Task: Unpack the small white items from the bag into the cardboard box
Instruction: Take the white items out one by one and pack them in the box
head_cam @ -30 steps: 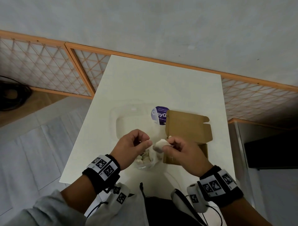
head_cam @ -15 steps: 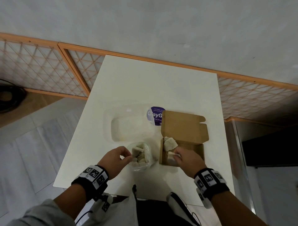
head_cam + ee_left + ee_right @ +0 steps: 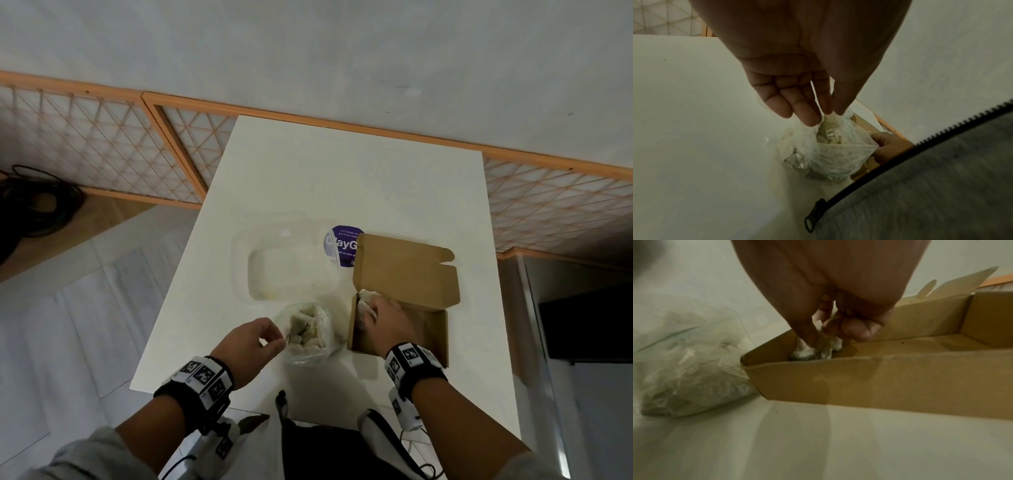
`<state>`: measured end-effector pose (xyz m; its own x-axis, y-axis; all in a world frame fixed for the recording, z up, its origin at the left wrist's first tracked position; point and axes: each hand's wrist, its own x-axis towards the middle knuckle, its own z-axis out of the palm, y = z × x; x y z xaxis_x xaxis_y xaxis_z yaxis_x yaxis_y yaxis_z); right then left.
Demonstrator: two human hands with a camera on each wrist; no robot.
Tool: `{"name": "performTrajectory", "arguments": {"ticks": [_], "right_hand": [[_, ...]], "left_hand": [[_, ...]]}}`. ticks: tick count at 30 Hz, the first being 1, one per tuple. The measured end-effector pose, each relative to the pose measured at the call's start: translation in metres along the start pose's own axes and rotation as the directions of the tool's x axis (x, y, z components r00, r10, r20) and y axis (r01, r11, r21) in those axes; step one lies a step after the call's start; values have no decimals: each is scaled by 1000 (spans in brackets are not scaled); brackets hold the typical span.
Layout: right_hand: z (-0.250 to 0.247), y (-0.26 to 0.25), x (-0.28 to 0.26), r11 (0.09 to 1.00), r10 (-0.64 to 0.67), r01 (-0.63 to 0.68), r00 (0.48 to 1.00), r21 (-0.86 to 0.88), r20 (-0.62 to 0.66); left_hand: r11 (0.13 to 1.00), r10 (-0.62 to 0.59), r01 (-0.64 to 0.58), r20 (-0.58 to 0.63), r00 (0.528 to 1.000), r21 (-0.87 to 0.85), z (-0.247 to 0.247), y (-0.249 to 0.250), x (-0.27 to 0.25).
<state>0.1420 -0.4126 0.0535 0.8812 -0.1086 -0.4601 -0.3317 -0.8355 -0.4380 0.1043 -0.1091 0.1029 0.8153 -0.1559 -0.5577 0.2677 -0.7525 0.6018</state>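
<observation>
A clear plastic bag (image 3: 307, 334) (image 3: 830, 151) (image 3: 688, 369) holding several small white items stands on the white table (image 3: 342, 178). My left hand (image 3: 255, 344) (image 3: 828, 112) pinches the bag's rim between thumb and forefinger. To its right is the open cardboard box (image 3: 400, 301) (image 3: 879, 378) with its lid up. My right hand (image 3: 380, 317) (image 3: 824, 331) reaches into the box's left end and pinches a white item (image 3: 813, 348) (image 3: 365, 297) low inside the box.
A clear plastic lid or tray (image 3: 291, 267) with a purple label (image 3: 342, 243) lies behind the bag. An orange-framed lattice panel (image 3: 102, 144) runs along the wall. Black cables (image 3: 30, 202) lie on the floor at left. My grey zipped jacket (image 3: 931, 186) hangs by the near table edge.
My right hand carried a white item from above the bag rightward and down into the box. My left hand stayed at the bag's rim as the bag settled on the table.
</observation>
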Motion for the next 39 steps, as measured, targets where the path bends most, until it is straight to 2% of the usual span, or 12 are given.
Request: {"name": "performTrajectory", "arguments": {"ticks": [4, 9, 12, 14, 18, 20, 23, 27, 29, 32, 36, 39], "right_hand": [[-6, -7, -9, 983, 47, -43, 999, 176, -18], [-13, -7, -25, 968, 14, -7, 1000, 253, -26], [-21, -14, -36, 979, -55, 68, 996, 190, -73], [-24, -25, -42, 978, -146, 159, 984, 134, -100], [-13, -59, -45, 916, -402, 402, 914, -1, -54], [-1, -77, -43, 873, -482, 481, 876, -83, 11], [13, -99, -39, 852, -477, 481, 876, -207, 71], [26, -112, -38, 844, -466, 454, 884, -287, 30], [26, -114, -43, 853, -464, 451, 886, -263, 15], [11, -114, -50, 886, -445, 449, 893, -112, 60], [-18, -118, -62, 881, -473, 467, 867, 76, 158], [-36, -123, -68, 867, -498, 487, 849, 107, 177]], "left_hand": [[1000, 5, -5, 5, 1000, 10, 2, 2, 5], [999, 28, -28, 3, 1000, 37, 4, 5, 10], [997, 31, -28, -43, 999, 70, 5, 4, 11], [996, 31, -24, -72, 997, 88, 5, 4, 12], [997, -1, 7, -85, 996, 72, 5, 1, 15], [997, -1, 6, -62, 998, 75, 5, -1, 15], [997, 0, 2, -25, 1000, 79, 3, -3, 11], [996, -11, 9, 18, 1000, 87, 3, -6, 8], [996, -13, 12, 18, 1000, 85, 2, -4, 8], [998, 22, -20, -26, 999, 61, -2, 1, 5], [984, 148, -157, -102, 984, -85, -11, 19, -2], [961, 260, -266, -89, 962, -72, -19, 39, -5]]}}
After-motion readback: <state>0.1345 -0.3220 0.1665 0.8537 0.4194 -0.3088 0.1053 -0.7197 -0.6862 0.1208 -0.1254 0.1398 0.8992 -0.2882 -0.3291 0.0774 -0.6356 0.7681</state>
